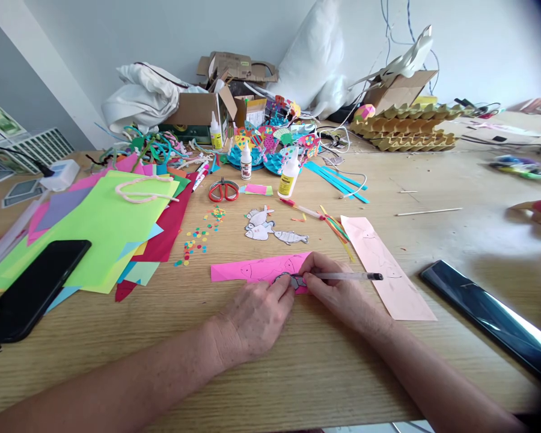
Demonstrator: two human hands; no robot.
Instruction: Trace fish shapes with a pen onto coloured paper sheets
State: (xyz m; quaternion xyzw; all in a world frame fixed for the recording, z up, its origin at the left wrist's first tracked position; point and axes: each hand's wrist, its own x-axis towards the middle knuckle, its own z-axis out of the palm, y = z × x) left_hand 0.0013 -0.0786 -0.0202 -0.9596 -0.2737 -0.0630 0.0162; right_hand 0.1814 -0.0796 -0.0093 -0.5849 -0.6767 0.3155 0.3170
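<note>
A bright pink paper strip (228,272) with fish outlines drawn on it lies flat before me. On its lower edge rests a small grey paper fish cutout (299,281), partly hidden by my fingers. My left hand (259,316) is closed, its fingertips pinning the cutout against the strip. In my right hand (338,291) is a pen (349,276), lying nearly level with its far end pointing right; the fingers hide its tip. Further back are several cut-out paper fish (259,230). To the right sits a pale pink paper strip (388,270) with faint drawn outlines.
Coloured paper sheets (117,222) and a black phone (33,288) lie left, a dark glossy device (487,319) right. Red-handled scissors (223,190), confetti dots (196,240) and glue bottles (289,175) stand or lie beyond. Egg trays (406,129) are stacked at the back.
</note>
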